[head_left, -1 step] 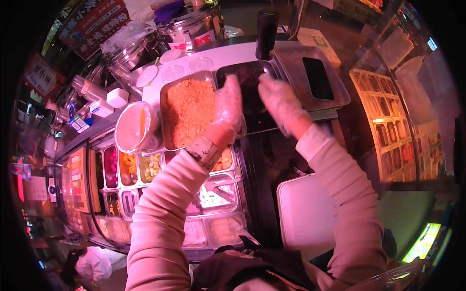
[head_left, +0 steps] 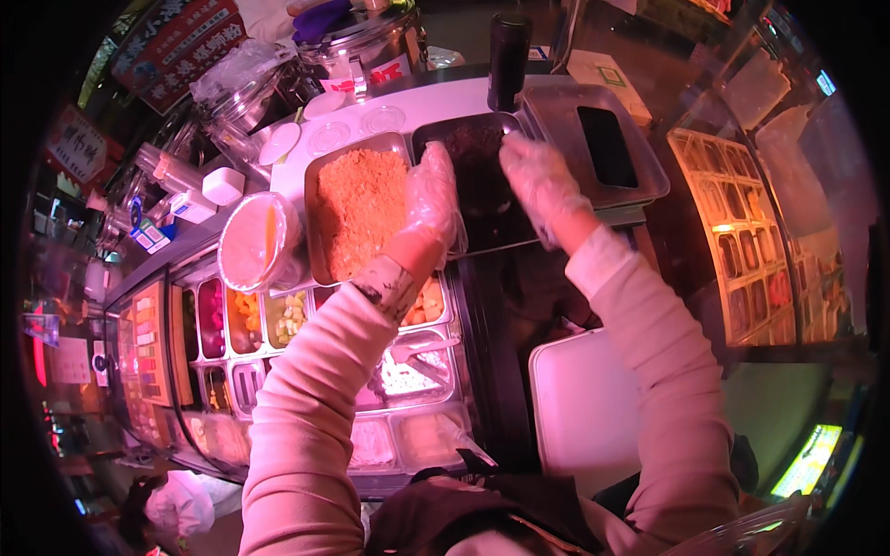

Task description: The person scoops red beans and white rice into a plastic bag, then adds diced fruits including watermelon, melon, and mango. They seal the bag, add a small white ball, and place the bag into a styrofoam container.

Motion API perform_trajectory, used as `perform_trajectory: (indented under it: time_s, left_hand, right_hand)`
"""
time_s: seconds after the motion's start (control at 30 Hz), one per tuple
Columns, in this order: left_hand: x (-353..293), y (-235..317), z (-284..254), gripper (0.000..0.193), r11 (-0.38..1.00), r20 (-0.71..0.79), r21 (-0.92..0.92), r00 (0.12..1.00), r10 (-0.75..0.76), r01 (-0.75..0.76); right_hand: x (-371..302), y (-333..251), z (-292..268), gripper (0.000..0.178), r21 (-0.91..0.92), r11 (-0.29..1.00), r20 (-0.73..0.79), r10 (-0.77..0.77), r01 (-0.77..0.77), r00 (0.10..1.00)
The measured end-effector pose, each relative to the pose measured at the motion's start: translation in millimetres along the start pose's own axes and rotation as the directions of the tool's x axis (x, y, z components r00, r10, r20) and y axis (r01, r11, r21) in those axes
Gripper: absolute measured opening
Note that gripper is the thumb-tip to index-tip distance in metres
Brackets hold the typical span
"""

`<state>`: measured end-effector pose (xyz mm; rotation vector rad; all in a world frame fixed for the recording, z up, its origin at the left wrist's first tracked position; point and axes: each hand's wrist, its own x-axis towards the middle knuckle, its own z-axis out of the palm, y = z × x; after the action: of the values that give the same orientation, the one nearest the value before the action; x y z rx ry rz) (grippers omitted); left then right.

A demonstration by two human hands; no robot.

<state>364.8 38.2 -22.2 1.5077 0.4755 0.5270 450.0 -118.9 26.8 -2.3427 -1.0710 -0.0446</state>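
Note:
A dark rectangular tray (head_left: 468, 241) with dark, crumbly contents (head_left: 477, 153) sits in front of me. My left hand (head_left: 432, 195), in a clear plastic glove, is over its left side, fingers stretched out toward the far end. At the right side my right hand (head_left: 542, 176), gloved the same way, reaches in with extended fingertips inside the rim. I see nothing held in either hand. Both palms and the lower sides of the fingers are hidden. Against the left hand stands a metal tray (head_left: 312, 218) filled with orange crumbs (head_left: 357, 208).
A plastic-covered tub (head_left: 260, 243) stands left of the crumbs. Behind are a black bottle (head_left: 509, 60) and steel pots (head_left: 366, 51). At right a phone (head_left: 607, 146) lies on a lidded container (head_left: 565, 111). Nearer me are topping bins (head_left: 287, 320) and a white board (head_left: 584, 408).
Both hands have shifted slightly over the dark tray. The right hand moved a little up, and the left looks less blurred. More of the dark contents shows between them.

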Motion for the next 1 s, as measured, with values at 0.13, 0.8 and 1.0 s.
perform_trajectory:
  time_s: [0.13, 0.8, 1.0]
  left_hand:
    - [2.0, 9.6, 20.5, 0.059, 0.801, -0.052, 0.594, 0.998, -0.048, 0.069]
    - [13.6, -5.7, 46.1, 0.039, 0.875, -0.242, 0.483, 0.957, 0.159, -0.023]
    - [9.1, -18.1, 43.2, 0.031, 0.826, -0.036, 0.516, 0.957, 0.286, -0.228]
  right_hand:
    - [35.2, 4.0, 5.9, 0.032, -0.154, 0.958, 0.228, 0.272, -0.242, 0.935]
    - [16.0, 2.0, 69.8, 0.038, 0.792, 0.569, -0.150, 0.534, -0.223, 0.832]
    - [11.1, 0.7, 92.4, 0.048, 0.813, 0.509, -0.113, 0.614, -0.282, 0.781]
